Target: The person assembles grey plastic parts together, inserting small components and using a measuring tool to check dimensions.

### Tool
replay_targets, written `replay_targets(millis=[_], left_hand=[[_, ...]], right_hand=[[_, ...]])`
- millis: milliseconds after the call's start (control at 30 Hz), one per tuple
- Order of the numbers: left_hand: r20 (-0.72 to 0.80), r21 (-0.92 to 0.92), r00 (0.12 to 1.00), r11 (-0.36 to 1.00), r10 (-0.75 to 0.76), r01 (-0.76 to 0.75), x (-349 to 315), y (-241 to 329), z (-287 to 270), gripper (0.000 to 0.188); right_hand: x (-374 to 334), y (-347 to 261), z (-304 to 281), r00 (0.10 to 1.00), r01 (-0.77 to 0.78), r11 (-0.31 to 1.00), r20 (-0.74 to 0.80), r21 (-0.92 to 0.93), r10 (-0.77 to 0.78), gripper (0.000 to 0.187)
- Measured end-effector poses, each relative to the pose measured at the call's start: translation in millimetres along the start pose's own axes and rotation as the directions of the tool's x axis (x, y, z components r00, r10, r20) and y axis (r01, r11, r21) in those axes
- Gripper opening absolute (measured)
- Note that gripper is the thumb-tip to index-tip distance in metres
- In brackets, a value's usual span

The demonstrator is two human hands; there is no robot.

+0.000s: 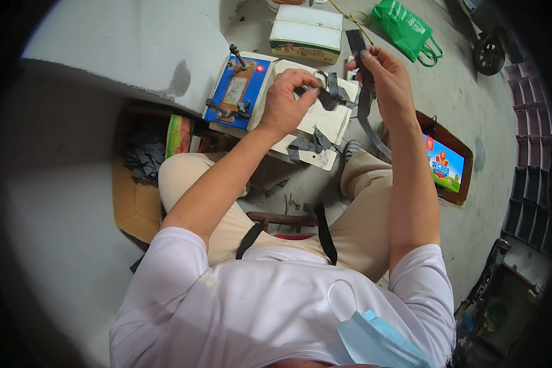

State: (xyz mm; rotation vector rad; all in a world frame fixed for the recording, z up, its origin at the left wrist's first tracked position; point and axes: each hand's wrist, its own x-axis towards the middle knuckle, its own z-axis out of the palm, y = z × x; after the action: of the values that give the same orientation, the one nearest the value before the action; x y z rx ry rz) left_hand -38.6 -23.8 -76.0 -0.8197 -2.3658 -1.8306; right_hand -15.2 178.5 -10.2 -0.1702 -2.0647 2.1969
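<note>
My right hand (386, 80) is closed on a long dark grey strap (365, 101); one end stands up above the fingers and the rest hangs toward my knee. Across from it, my left hand (288, 101) pinches a short dark strip (329, 100) over a white board (331, 126). A metal ring-like part shows just beyond those fingertips, its kind unclear. Left of that hand is a blue-topped machine (238, 91) with two dark metal posts and a lit red light. More cut dark strips (316, 144) lie on the board's near edge.
A cardboard box (132, 211) by my left leg holds many dark pieces. Beyond the board stand a white-lidded carton (306, 34) and a green bag (405, 27). On the right, a lit screen (444, 164) sits in a cardboard box, with a black wheel (489, 53) farther off.
</note>
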Motion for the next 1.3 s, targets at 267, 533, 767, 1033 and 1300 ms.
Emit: replay_targets(millis=[267, 533, 767, 1033, 1300], left_hand=[[0.271, -0.838, 0.891, 0.367, -0.363, 0.404, 5.5, 61.4, -53.3, 0.013], [0.008, -0.816, 0.903, 0.519, -0.429, 0.254, -7.1, 39.8, -37.9, 0.008], [-0.051, -0.710, 0.893, 0.645, -0.447, 0.282, -12.9, 29.1, -20.7, 0.004], [0.097, -0.538, 0.839, 0.681, -0.535, 0.496, -21.2, 14.0, -25.0, 0.012], [0.164, -0.508, 0.970, 0.827, -0.179, 0.238, -21.6, 50.1, -39.8, 0.035]], right_hand=[[-16.4, -22.8, 26.4, 0.911, -0.277, 0.918, 0.382, 0.285, 0.156, 0.013], [-26.1, -18.8, 33.3, 0.776, -0.360, 0.932, 0.566, 0.035, 0.278, 0.027], [-21.6, -3.2, 28.7, 0.769, -0.396, 0.914, 0.513, -0.088, 0.382, 0.023], [-18.5, -21.8, 30.8, 0.745, -0.442, 0.888, 0.604, 0.126, 0.285, 0.018], [-17.9, -11.4, 43.1, 0.737, -0.518, 0.851, 0.551, 0.086, 0.392, 0.013]])
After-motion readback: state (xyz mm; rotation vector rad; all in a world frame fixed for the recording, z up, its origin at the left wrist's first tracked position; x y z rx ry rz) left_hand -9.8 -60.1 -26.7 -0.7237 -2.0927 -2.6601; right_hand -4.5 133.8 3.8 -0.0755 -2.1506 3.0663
